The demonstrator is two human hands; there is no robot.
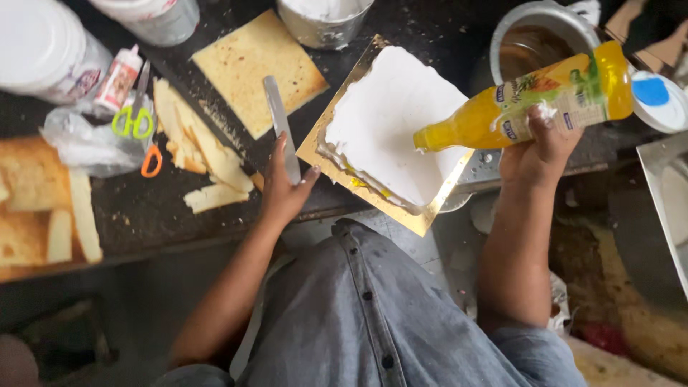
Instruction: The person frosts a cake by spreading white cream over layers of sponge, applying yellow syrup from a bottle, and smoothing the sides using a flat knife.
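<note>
My right hand [539,147] grips a bottle of yellow-orange liquid [530,100], tipped with its neck pointing left over a square cake covered in white cream [387,122]. The cake sits on a gold board [322,154] at the counter's front edge. My left hand [284,190] holds a long metal spatula [279,122] by its lower end, the blade pointing away from me, just left of the board. There is cream smeared on my right fingers.
A square sponge sheet [258,68] lies behind the spatula, with cut sponge strips [201,154] to its left. Scissors [136,122], a small bottle [118,79], a plastic bag [86,143], stacked white lids [39,46] and metal pots [537,32] stand around on the dark counter [143,208].
</note>
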